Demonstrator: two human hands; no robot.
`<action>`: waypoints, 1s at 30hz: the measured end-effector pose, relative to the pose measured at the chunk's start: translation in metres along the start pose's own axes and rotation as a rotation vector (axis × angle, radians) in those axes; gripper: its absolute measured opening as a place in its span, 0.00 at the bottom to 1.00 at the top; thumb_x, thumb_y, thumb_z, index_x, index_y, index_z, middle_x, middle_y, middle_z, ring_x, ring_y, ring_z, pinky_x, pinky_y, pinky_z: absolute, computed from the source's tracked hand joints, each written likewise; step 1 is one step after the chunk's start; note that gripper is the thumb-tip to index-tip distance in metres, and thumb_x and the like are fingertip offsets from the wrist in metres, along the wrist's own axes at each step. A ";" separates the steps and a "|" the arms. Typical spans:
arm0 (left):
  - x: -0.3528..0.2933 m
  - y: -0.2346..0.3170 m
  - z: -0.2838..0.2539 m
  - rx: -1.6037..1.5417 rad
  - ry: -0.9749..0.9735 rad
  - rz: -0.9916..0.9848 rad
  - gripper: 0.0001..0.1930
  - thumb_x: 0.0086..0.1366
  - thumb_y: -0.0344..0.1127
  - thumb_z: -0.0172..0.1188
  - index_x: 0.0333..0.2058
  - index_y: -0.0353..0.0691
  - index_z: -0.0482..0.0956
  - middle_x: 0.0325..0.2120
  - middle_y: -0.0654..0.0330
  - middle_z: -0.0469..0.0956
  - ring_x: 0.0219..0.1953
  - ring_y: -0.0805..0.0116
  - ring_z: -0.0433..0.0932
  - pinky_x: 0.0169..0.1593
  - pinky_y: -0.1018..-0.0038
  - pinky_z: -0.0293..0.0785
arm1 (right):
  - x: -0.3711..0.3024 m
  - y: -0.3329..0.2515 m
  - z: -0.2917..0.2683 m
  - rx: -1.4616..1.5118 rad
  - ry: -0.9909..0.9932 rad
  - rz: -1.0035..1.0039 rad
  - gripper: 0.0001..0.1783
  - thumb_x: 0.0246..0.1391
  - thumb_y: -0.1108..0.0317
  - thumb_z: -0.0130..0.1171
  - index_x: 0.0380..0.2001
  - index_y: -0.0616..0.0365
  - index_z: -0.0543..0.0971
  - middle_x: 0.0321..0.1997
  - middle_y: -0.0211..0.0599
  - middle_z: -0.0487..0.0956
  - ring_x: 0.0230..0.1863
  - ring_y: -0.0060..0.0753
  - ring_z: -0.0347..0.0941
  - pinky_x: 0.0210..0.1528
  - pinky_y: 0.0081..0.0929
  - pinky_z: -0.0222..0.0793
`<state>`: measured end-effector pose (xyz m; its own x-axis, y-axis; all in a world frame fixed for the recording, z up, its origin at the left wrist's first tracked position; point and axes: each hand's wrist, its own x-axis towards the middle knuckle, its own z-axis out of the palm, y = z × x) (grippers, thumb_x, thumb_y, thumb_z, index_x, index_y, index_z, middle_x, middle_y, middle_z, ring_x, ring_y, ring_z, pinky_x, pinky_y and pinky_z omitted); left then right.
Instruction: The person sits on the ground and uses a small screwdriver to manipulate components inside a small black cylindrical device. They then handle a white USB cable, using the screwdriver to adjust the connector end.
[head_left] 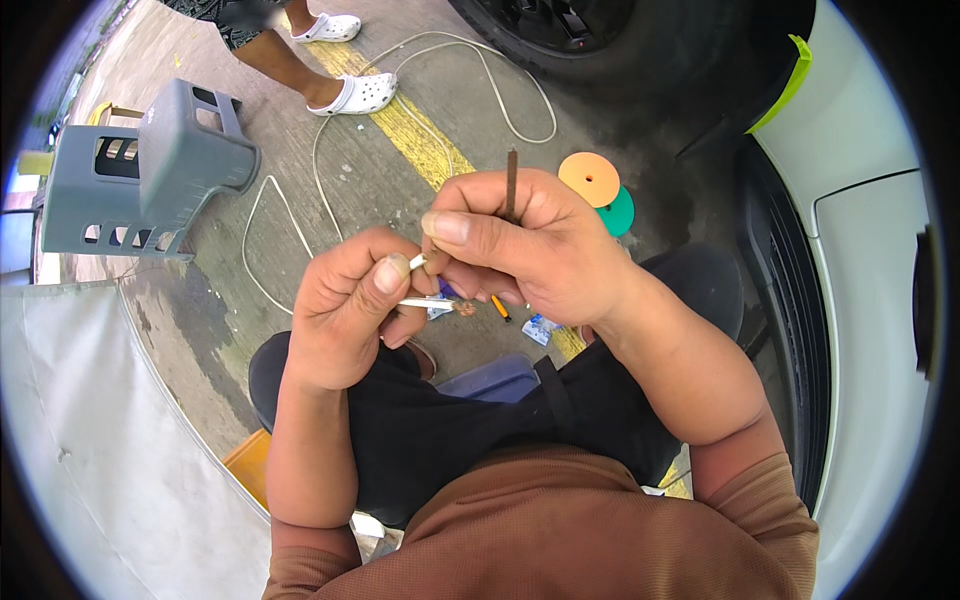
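Two white cable pieces (428, 302), held mid-air

I have the left hand (345, 310) closed on both, before the knees; the right hand (550, 240), curled tight, grips one brown stick (512, 185), fingertips at the upper piece. Preparing ends seems the step; next calls for steady pinching. Beyond: one orange disc (580, 172), one green disc (620, 214), two white clogs (368, 94).

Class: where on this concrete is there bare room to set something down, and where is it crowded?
Bare concrete lies between the grey stools and the white cable's left loop, and between the yellow stripe and cable's right loop. Crowded: packet, orange stick below the right hand; orange disc over green disc.
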<state>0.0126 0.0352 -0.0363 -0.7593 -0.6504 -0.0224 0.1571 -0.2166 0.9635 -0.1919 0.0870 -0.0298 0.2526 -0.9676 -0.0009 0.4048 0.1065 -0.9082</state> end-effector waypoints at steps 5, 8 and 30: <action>0.005 -0.002 -0.003 -0.061 -0.029 -0.002 0.16 0.77 0.43 0.50 0.36 0.35 0.74 0.24 0.64 0.72 0.17 0.83 0.59 0.21 0.82 0.54 | -0.002 -0.002 -0.003 0.039 0.083 0.036 0.15 0.69 0.61 0.53 0.38 0.63 0.81 0.24 0.30 0.77 0.18 0.11 0.61 0.22 0.14 0.56; 0.005 -0.003 -0.004 -0.087 -0.025 0.001 0.17 0.77 0.44 0.49 0.35 0.35 0.73 0.22 0.66 0.69 0.16 0.83 0.58 0.21 0.82 0.54 | -0.005 -0.002 -0.008 -0.080 0.102 -0.080 0.13 0.67 0.64 0.56 0.42 0.64 0.82 0.25 0.29 0.78 0.21 0.12 0.65 0.24 0.14 0.61; 0.012 -0.010 -0.007 0.016 0.016 0.011 0.14 0.76 0.40 0.50 0.42 0.32 0.76 0.20 0.67 0.68 0.18 0.82 0.61 0.23 0.81 0.56 | 0.005 0.002 -0.011 -0.403 0.275 -0.072 0.12 0.65 0.60 0.59 0.38 0.59 0.80 0.22 0.20 0.70 0.21 0.09 0.61 0.24 0.13 0.58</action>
<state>0.0070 0.0244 -0.0479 -0.7475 -0.6640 -0.0155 0.1553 -0.1973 0.9680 -0.1994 0.0803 -0.0360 -0.0268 -0.9996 0.0071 0.0264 -0.0079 -0.9996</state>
